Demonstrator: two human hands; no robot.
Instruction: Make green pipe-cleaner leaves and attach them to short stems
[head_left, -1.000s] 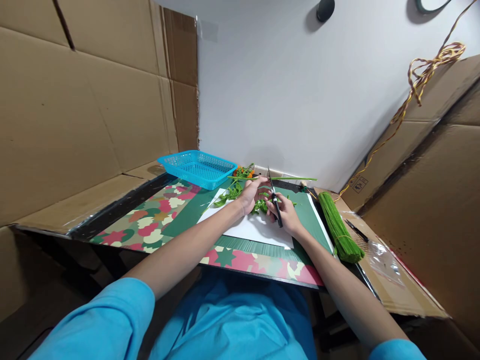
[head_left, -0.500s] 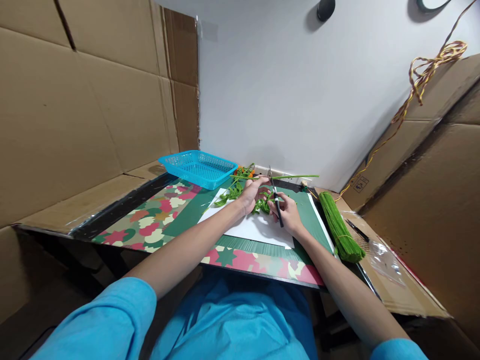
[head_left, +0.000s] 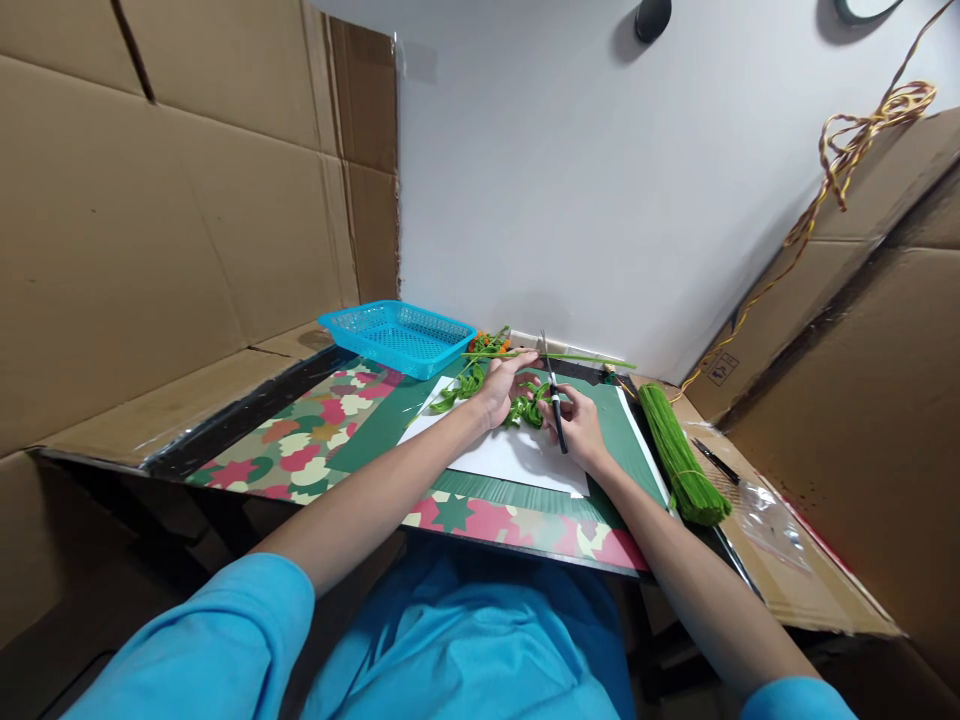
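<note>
Green stem point(head_left: 555, 357) pinched in left hand point(head_left: 501, 388); right hand point(head_left: 577, 425) grips scissors point(head_left: 553, 395), blades at 12 o'clock. Trimming step; next needs aligned blades.

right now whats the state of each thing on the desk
left hand: pinching a thin green stem, held level
right hand: gripping black-handled scissors, tips pointing away at the stem
green paper leaves: loose between the hands
blue basket: upright, contents not visible
green stick bundle: tied, lying flat
white sheet: flat on the green mat
</note>
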